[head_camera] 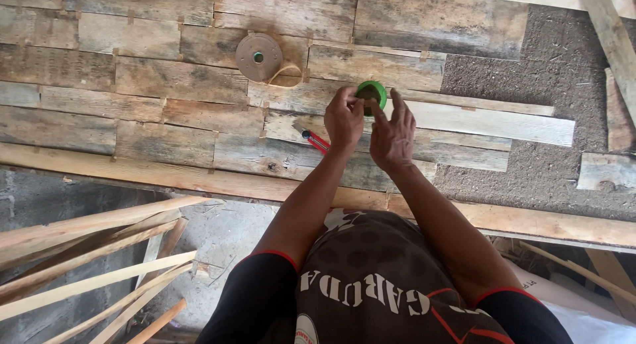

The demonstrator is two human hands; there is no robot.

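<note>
Hands meet over a small green-rimmed round container (371, 94) that sits on the weathered plank worktop (152, 85), just past the fingertips as seen from the head camera. The left hand (344, 118) curls at the container's near-left side, thumb and forefinger pinched against its rim, which looks like a steadying grip to keep it from sliding on the uneven boards. The right hand (393, 133) lies just beside it on the right with fingers spread and loosely raised; its fingertips come up to the green rim, but whether they actually press on it cannot be told, so that hand reads as apart rather than clamped. Both wrists are close together, nearly touching, and the forearms run straight out from the body, keeping the work centred in front of the person. A red-handled tool (315, 140) lies flat on the boards beneath the left wrist, partly hidden, within easy reach. Farther off, up and to the left, a brown reel of strapping (259, 57) rests on the planks with its loose end curling out to the right, well apart from both hands
</note>
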